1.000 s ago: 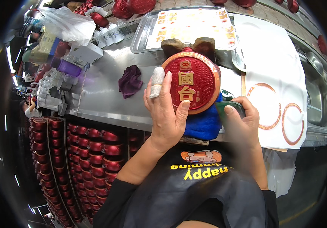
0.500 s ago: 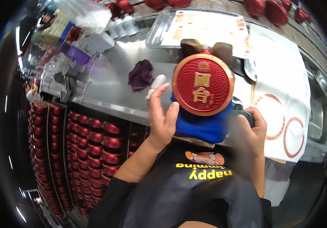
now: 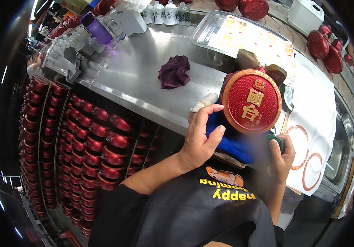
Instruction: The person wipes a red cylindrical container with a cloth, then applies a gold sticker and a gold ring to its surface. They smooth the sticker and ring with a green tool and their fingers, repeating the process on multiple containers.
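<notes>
A round, flat red bottle (image 3: 252, 101) with raised gold characters and a copper-coloured rim leans back on a blue cloth (image 3: 230, 144). Two dark brown blocks (image 3: 246, 60) flank its neck. At the bottle's left edge is my left hand (image 3: 201, 142), fingers apart and holding nothing; a whitish cover (image 3: 205, 103) wraps one finger. My right hand (image 3: 282, 158), below the bottle's lower right side, is closed on a dark green, smooth-edged object (image 3: 280, 142); most of it is hidden by the fingers, so its kind is unclear.
A purple cloth (image 3: 174, 73) lies crumpled on the steel table (image 3: 131, 78). Behind the bottle, a metal tray (image 3: 201, 35) holds a printed sheet. Copper-coloured rings (image 3: 311, 173) lie on white paper at right. Racks of red bottles (image 3: 90, 142) stand at lower left; white bottles (image 3: 170, 13) stand at the back.
The whole view has shifted, so bottle, table and hands appear farther right and the bottle looks tilted. Both hands keep about the same places beside the bottle; the right still grips the green object.
</notes>
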Demonstrator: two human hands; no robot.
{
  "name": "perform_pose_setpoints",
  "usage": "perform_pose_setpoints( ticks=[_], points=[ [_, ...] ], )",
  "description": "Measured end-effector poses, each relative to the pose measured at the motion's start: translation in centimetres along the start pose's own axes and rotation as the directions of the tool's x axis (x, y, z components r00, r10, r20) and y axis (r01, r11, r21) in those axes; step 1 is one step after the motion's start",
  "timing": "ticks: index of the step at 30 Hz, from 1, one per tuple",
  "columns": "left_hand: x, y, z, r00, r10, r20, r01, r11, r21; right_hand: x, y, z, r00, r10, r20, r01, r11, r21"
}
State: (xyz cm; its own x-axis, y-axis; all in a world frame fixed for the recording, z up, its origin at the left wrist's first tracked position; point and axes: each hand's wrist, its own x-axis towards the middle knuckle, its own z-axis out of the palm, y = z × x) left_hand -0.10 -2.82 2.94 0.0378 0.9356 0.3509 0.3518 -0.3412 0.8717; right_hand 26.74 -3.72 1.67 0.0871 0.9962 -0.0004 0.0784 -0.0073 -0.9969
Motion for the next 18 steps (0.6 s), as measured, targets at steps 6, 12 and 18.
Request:
perform_pose_setpoints(
  ticks=[6, 12, 18],
  points=[
    [-0.4, 0.2, -0.2, 0.999, -0.006, 0.033, 0.006, 1.0, -0.016, -0.3, 0.0, 0.3, 1.0, 0.016, -0.004, -0.016, 0.996, 0.091],
    [-0.5, -0.4, -0.2, 0.999, 0.039, -0.008, -0.039, 0.999, -0.003, -0.6, -0.2, 0.7, 0.998, 0.067, -0.021, -0.064, 0.992, 0.108],
    [-0.8, -1.0, 0.7, 0.995, -0.097, -0.005, 0.094, 0.977, -0.192, -0.9, -0.1, 1.3, 0.99, 0.125, -0.059, -0.119, 0.988, 0.097]
  ],
)
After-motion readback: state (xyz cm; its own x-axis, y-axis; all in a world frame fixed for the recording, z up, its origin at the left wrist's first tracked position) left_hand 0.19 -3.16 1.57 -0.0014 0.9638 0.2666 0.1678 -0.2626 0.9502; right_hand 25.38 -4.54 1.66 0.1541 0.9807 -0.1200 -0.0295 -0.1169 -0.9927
